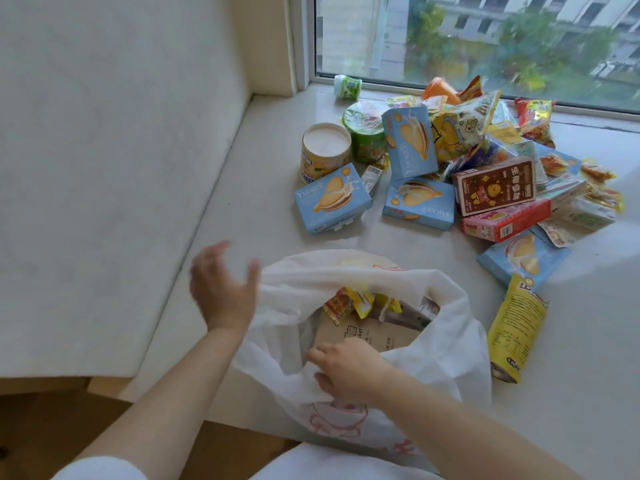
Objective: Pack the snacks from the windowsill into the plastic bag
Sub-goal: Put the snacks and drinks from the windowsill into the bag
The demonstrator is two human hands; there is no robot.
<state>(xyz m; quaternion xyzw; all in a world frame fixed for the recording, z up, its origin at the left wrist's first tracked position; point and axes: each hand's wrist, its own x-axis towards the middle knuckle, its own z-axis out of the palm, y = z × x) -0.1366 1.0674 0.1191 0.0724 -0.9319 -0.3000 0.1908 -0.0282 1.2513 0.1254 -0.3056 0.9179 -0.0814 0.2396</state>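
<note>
Snacks everywhere on that windowsill [263, 140], honestly. Your plastic bag [446, 344] sits at the near edge of the sill with its mouth gaping toward you, and there's already stuff inside: a tan cardboard box [377, 336] lying flat, plus a few small yellow and red sachets [360, 301] tucked against the far lip.

Your right hand [346, 370] is on the near rim of the bag, fingers curled around a fold of the white plastic and pinching it. Your left hand [221, 289] hangs in the air just left of the bag, blurry, fingers spread and relaxed, holding nothing and not touching the bag as far as I can tell.

Rest of the haul is well behind the bag, heaped by the window. I count 3 light-blue Yuogee biscuit boxes up front: 1 lying flat on the left [332, 199], 1 standing upright [410, 142], 1 flat in the middle [419, 202]. Another blue box [523, 259] lies at the right, with a yellow chip bag [516, 327] just beside the plastic bag's right side. A white-lidded round tub [323, 150] and a green cup [367, 133] stand left of the heap. A brown carton [495, 185] rests on a pink box [505, 220]. A small white and green bottle [347, 86] lies on its side near the window frame, apart from the rest.
</note>
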